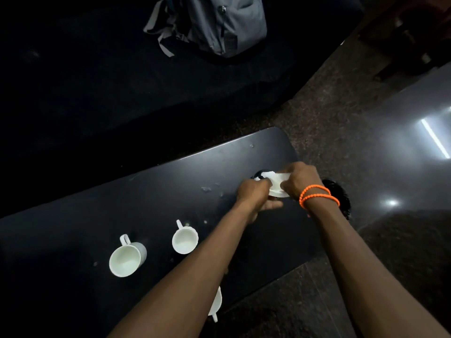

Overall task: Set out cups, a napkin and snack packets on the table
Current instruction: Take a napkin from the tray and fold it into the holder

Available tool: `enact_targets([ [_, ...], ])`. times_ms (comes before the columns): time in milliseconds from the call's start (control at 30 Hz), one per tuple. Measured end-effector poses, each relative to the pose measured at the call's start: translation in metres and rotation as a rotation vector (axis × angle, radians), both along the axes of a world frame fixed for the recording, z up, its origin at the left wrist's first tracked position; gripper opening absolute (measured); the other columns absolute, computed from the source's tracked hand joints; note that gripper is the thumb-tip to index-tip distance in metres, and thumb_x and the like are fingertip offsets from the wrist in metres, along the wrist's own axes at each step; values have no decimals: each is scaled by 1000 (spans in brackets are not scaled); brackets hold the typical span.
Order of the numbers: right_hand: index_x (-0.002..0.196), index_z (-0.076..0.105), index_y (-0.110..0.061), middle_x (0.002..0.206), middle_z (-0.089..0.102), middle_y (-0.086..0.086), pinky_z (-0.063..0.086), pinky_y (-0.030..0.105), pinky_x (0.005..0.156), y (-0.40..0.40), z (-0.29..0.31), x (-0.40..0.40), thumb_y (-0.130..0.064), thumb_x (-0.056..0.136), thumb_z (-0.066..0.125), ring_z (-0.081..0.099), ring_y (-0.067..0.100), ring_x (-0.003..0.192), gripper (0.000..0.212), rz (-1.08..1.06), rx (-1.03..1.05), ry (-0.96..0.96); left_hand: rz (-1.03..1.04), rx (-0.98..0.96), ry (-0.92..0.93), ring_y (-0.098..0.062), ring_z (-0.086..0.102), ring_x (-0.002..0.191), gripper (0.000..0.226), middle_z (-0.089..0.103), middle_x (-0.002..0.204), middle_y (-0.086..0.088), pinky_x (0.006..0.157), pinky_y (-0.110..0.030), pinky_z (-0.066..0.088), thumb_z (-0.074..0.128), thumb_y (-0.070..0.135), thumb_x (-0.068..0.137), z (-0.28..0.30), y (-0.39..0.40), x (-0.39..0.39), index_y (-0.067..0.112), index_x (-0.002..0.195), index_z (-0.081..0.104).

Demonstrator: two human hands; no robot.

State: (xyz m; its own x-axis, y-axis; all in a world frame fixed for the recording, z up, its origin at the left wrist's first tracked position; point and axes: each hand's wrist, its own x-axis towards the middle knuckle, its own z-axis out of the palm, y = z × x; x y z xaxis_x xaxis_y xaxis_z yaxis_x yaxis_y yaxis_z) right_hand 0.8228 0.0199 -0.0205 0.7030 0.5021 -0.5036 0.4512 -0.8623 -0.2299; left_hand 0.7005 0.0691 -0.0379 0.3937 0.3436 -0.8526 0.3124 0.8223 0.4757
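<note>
Dark table (97, 215) is lying diagonally across frame centre; grey backpack (219, 25) is resting at upper centre; two white cups (127, 258) (184, 240) are standing at lower left; white napkin (278, 184) is being pinched at centre right by left hand (253, 193) and right hand (300, 181), fingers curled on it.

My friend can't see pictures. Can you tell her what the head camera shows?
Two hands, the left hand and the right hand, hold a white napkin above a dark table. Two white cups stand on the table to the left, a third peeks from under the left arm, and a grey backpack lies beyond.
</note>
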Motion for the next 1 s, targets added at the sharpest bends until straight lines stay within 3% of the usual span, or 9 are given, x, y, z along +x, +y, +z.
enact_targets([
  [167, 137, 62, -15, 132, 66, 16, 48, 29, 97, 8, -5, -1, -9, 79, 76, 63, 32, 120, 60, -26, 108, -28, 65, 80, 93, -24, 77, 65, 22, 75, 92, -12, 52, -28, 63, 66, 18, 95, -13, 9, -5, 2, 109, 71],
  [233, 130, 64, -11, 123, 70, 16, 44, 23, 88, 0, -7, -3, -9, 78, 76, 66, 32, 112, 54, -75, 218, -86, 106, 87, 98, -24, 79, 65, 18, 78, 96, -14, 57, -28, 64, 67, 18, 95, -20, 9, -8, 2, 103, 72],
  [333, 117, 67, -6, 106, 73, 18, 47, 27, 82, -13, -15, -11, -3, 77, 75, 68, 32, 96, 41, -141, 321, -97, 152, 67, 70, -18, 78, 62, 7, 78, 96, -16, 60, -26, 65, 68, 12, 95, -25, 7, -7, 6, 94, 71],
  [433, 107, 72, -7, 98, 75, 12, 40, 16, 74, -22, -25, -17, -3, 79, 74, 62, 17, 81, 29, -92, 311, -27, 133, 80, 66, -18, 79, 64, 6, 79, 95, -15, 60, -25, 64, 66, 9, 94, -28, 2, -7, 8, 93, 71],
  [567, 99, 74, -12, 85, 72, 1, 40, 0, 64, -30, -29, -21, -23, 85, 78, 59, 1, 68, 19, -239, 491, -41, 93, 183, 140, -16, 76, 60, 18, 76, 74, -2, 63, -29, 65, 64, 22, 97, -35, 3, -14, 18, 81, 69],
  [700, 117, 71, -16, 105, 73, 1, 52, 30, 93, -36, -37, -19, -53, 89, 68, 68, 16, 96, 47, -466, 461, 57, -3, 388, 195, -33, 73, 94, 38, 66, 76, 4, 92, -50, 61, 57, 44, 99, -39, 5, -19, 24, 67, 59],
  [767, 121, 69, -23, 119, 71, 2, 58, 43, 91, -37, -42, -21, -64, 89, 60, 66, 23, 111, 53, -579, 430, 275, -80, 364, 135, -31, 68, 109, 38, 69, 96, 3, 101, -52, 57, 50, 54, 100, -35, 4, -17, 25, 84, 69],
  [867, 113, 70, -22, 115, 74, 7, 61, 44, 76, -37, -49, -27, -71, 90, 51, 71, 28, 105, 58, -803, 499, 593, -101, 198, 63, -27, 65, 116, 53, 68, 128, -5, 103, -52, 57, 45, 61, 100, -37, -1, -14, 22, 125, 70],
  [1000, 119, 70, -17, 110, 78, 11, 60, 56, 88, -44, -56, -37, -74, 89, 49, 76, 30, 97, 68, -910, 603, 703, -56, 155, 30, -27, 70, 112, 45, 72, 123, -6, 101, -49, 59, 45, 67, 95, -39, -12, -19, 30, 94, 71],
])
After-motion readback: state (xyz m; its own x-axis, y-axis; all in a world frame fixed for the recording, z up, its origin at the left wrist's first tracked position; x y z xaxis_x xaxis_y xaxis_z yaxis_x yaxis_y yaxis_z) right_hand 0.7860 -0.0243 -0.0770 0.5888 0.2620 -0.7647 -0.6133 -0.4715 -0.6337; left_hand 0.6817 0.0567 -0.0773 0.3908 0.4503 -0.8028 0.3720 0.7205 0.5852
